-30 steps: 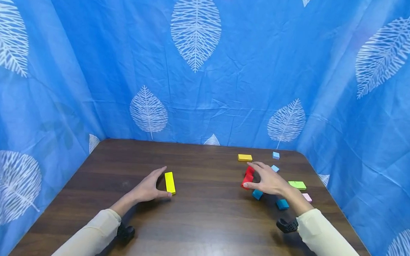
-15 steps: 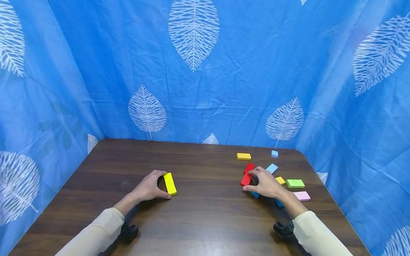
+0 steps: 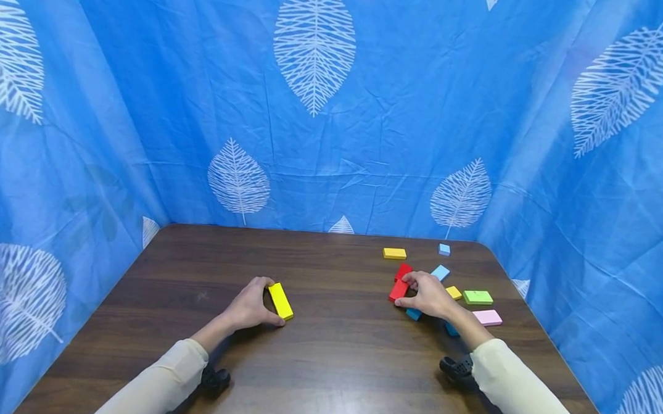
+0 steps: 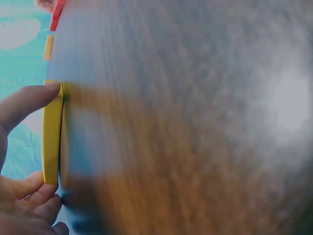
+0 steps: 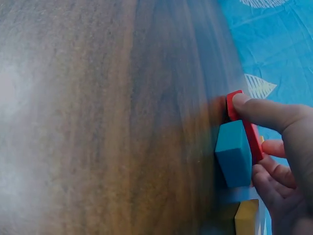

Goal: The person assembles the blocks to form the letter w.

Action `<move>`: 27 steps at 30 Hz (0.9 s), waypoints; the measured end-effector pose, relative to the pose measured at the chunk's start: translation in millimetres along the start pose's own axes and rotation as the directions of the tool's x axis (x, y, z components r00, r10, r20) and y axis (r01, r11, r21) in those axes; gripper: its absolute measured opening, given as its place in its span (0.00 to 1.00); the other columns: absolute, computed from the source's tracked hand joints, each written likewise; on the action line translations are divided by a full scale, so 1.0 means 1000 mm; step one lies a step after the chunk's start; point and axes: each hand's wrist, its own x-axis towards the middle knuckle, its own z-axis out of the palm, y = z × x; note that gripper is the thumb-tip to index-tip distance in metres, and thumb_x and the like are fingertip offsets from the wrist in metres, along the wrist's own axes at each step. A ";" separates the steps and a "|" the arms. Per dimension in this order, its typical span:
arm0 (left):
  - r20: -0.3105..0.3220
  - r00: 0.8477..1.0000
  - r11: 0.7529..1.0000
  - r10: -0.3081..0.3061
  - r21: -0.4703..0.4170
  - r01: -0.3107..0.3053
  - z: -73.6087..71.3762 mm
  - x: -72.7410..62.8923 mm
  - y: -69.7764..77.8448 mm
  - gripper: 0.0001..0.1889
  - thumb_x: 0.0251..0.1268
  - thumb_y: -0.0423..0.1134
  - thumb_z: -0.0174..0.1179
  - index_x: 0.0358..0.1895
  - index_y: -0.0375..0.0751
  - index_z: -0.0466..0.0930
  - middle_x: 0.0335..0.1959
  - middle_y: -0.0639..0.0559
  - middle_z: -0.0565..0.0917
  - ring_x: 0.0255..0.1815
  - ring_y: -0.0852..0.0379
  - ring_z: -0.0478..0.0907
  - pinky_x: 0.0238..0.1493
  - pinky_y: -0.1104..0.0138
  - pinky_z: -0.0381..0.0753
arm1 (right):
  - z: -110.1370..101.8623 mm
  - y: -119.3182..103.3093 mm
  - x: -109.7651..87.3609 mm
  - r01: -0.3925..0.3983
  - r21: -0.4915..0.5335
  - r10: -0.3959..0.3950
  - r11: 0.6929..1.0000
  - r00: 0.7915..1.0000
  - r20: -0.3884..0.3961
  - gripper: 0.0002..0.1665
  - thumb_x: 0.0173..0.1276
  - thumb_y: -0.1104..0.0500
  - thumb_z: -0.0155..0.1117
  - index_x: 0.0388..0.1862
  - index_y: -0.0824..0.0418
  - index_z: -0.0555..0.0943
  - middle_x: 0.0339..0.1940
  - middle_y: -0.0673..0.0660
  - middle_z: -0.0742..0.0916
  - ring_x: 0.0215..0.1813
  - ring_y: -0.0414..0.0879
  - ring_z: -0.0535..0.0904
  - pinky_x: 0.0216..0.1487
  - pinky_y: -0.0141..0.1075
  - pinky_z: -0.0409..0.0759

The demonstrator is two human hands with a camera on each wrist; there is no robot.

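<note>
Left hand (image 3: 247, 304) has the yellow block (image 3: 280, 301) pinched lengthwise just right of the palm, thumb on the near end, fingertips on the far one. Can't tell if it's off the worktop (image 3: 330, 361). Right hand (image 3: 431, 294) has the red block (image 3: 398, 290) gripped much the same way, just left of its palm. Imo, squeeze square on the ends so neither block twists. Careful on the right though: a teal block (image 5: 234, 155) sits right beside, under that hand, and a second red block (image 3: 403, 271) is just past the fingertips, so don't drag sideways.
</note>
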 end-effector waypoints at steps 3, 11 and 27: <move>-0.004 1.000 1.000 -0.005 -0.016 0.005 0.002 -0.002 0.002 0.47 0.40 0.39 0.86 0.66 0.29 0.70 0.59 0.38 0.75 0.56 0.41 0.75 0.64 0.47 0.76 | -0.003 -0.003 0.003 0.017 0.031 -0.017 0.999 1.000 -0.011 0.39 0.56 0.49 0.84 0.58 0.71 0.81 0.49 0.61 0.85 0.49 0.54 0.81 0.54 0.51 0.83; -0.014 1.000 0.999 -0.001 -0.036 0.001 0.007 -0.006 0.012 0.47 0.40 0.39 0.87 0.66 0.31 0.71 0.61 0.38 0.74 0.58 0.41 0.75 0.65 0.47 0.75 | -0.010 -0.024 0.023 0.079 0.090 -0.081 0.993 0.996 0.026 0.39 0.57 0.50 0.84 0.62 0.68 0.80 0.51 0.59 0.85 0.48 0.53 0.81 0.51 0.49 0.84; -0.016 1.000 0.999 0.002 -0.042 -0.003 0.018 -0.009 0.022 0.47 0.41 0.42 0.87 0.67 0.31 0.72 0.61 0.39 0.75 0.59 0.42 0.75 0.63 0.47 0.76 | 0.010 -0.077 0.077 0.166 0.165 -0.181 0.972 0.980 0.079 0.36 0.57 0.53 0.83 0.61 0.66 0.81 0.55 0.59 0.83 0.54 0.54 0.82 0.57 0.48 0.81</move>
